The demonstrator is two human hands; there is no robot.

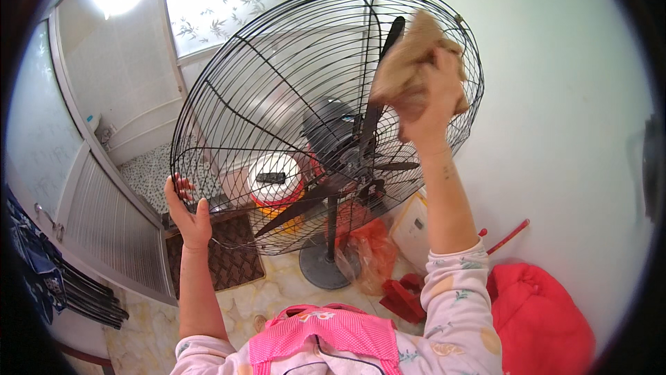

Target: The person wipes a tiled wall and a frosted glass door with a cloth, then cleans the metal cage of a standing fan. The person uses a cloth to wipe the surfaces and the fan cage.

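A large black pedestal fan (352, 165) with a round wire guard (225, 101) stands in front of me. Its dark blades (295, 210) show through the wires, and its pole goes down to a round base (322, 267). My left hand (191, 221) grips the guard's lower left rim, fingers hooked behind the wires and thumb up. At the guard's upper right, my right hand (431, 115) is closed round a brown cloth (409, 56) held over the wires. Hand and cloth are smeared by motion, and I cannot tell how firmly the cloth touches the guard.
Behind the fan sits a red and yellow tub with a white lid (276, 175), a black object on top. A dark mat (225, 253) lies by the doorway. Plastic bags (368, 246) are beside the base; a red bundle (538, 316) lies right. Folded chairs (80, 285) lean left.
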